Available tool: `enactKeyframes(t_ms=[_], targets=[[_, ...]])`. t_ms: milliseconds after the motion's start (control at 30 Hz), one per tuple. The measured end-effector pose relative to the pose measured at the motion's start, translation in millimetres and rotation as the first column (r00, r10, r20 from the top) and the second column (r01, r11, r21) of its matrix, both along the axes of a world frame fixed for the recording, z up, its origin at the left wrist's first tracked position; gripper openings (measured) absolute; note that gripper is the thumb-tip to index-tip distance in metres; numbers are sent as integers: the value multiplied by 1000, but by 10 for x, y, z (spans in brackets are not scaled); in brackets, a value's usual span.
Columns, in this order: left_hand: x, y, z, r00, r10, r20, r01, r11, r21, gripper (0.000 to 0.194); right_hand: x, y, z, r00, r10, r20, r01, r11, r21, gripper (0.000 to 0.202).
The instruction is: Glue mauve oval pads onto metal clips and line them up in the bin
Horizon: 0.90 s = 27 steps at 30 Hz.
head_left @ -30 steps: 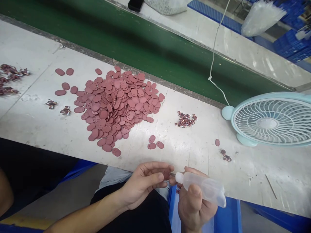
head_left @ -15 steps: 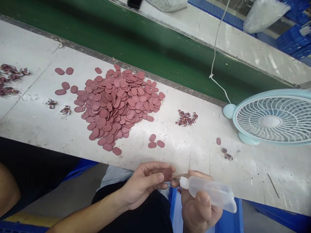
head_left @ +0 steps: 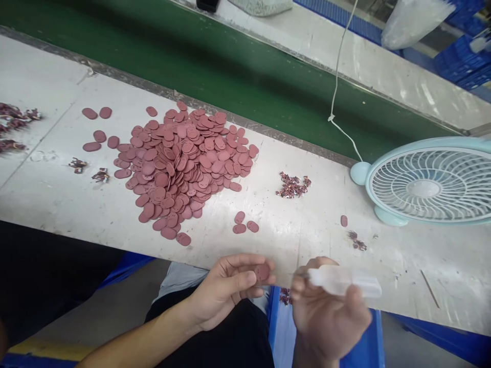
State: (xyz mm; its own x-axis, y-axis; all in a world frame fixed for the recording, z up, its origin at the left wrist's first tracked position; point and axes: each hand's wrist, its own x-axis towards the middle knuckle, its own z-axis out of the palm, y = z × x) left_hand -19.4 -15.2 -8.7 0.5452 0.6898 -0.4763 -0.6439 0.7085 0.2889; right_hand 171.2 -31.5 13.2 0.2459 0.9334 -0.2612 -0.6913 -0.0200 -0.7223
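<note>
Between the thumb and fingers of my left hand (head_left: 230, 286) is a small reddish-brown oval disc (head_left: 262, 272), over the near edge of the bench. To its right, my right hand (head_left: 330, 312) holds a translucent squeeze bottle (head_left: 347, 280) with a thin nozzle pointing left; the hand is blurred by motion. The nozzle is apart from the disc. A big heap of similar oval discs (head_left: 180, 163) lies further back on the bench. Three loose discs (head_left: 239, 229) rest between the heap and my hands, and a small cluster of dark red and white pieces (head_left: 293, 185) sits right of them.
A light blue fan (head_left: 425, 186) stands at the right with its cord (head_left: 339, 66) running up. A green belt (head_left: 268, 82) runs behind the white bench (head_left: 215, 235). Below the bench edge is a blue bin (head_left: 378, 332). More dark pieces (head_left: 15, 120) lie far left.
My right hand has drawn the bottle away to the right, so its nozzle has left the disc. My left hand keeps the disc in nearly the same place.
</note>
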Motion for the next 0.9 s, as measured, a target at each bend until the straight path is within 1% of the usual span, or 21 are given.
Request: enactKeyframes(t_ms=[33,67,100,133,167,200,233,300,367,400,433,467,500,533,567,600,667,733,800,833,900], targets=[[-11,1,-2,1000,1,4,-1,1000,5,23,163,62,-64,943,13,-333,-15,1000,-5,35],[-23,2,-5,1000,2,5,-2,1000,6,22,341,130,-154,752,15,-659,-27,1000,-9,37],[-35,2,-8,1000,5,5,-5,1000,2,22,523,202,-264,361,32,-932,-48,999,15,37],[-47,1,-13,1000,8,2,-8,1000,-6,22,698,273,-381,-183,55,-982,-112,991,76,35],[-58,0,-18,1000,11,-3,-11,1000,-16,22,852,339,-493,-351,86,-932,-127,982,138,29],[-70,0,-24,1000,13,-10,-13,1000,-27,22,979,392,-589,-490,106,-865,-114,976,184,29],[-83,1,-30,1000,14,-19,-14,999,-36,22,1071,430,-656,-607,133,-784,-95,966,238,30],[-111,8,-36,999,21,-40,-23,999,-45,23,1140,450,-690,-772,195,-605,-13,946,323,38],[-144,21,-31,997,37,-63,-40,998,-45,23,1065,422,-604,-919,229,-320,98,921,376,44],[-161,29,-24,996,47,-77,-50,998,-45,23,984,412,-536,-968,215,-132,156,921,358,45],[-177,36,-14,994,57,-93,-61,997,-47,23,884,419,-465,-981,179,71,192,932,307,46],[-191,42,-1,992,65,-109,-71,996,-49,23,770,453,-399,-955,129,266,194,953,235,44],[-202,45,12,990,72,-125,-79,996,-49,23,652,520,-347,-898,75,433,158,975,159,41],[-210,47,27,987,78,-139,-85,995,-51,23,536,621,-312,-826,23,563,89,992,90,35],[-215,47,41,985,81,-149,-90,995,-52,23,429,751,-297,-762,-23,648,7,999,44,30],[-216,44,56,984,82,-156,-91,994,-53,23,336,899,-301,-710,-65,701,-75,997,17,28],[-213,37,86,982,81,-169,-92,994,-58,23,201,1192,-349,-620,-126,774,-216,976,-14,39],[-209,32,113,978,90,-187,-103,993,-62,25,128,1386,-425,-557,-144,818,-304,952,-40,47],[-214,35,135,971,107,-216,-125,989,-73,26,97,1418,-500,-522,-125,844,-336,939,-69,45],[-222,40,144,966,116,-231,-138,987,-82,26,90,1375,-530,-511,-109,852,-339,937,-83,43],[-251,60,155,957,136,-257,-167,981,-101,27,84,1202,-565,-497,-76,864,-338,934,-113,40]])
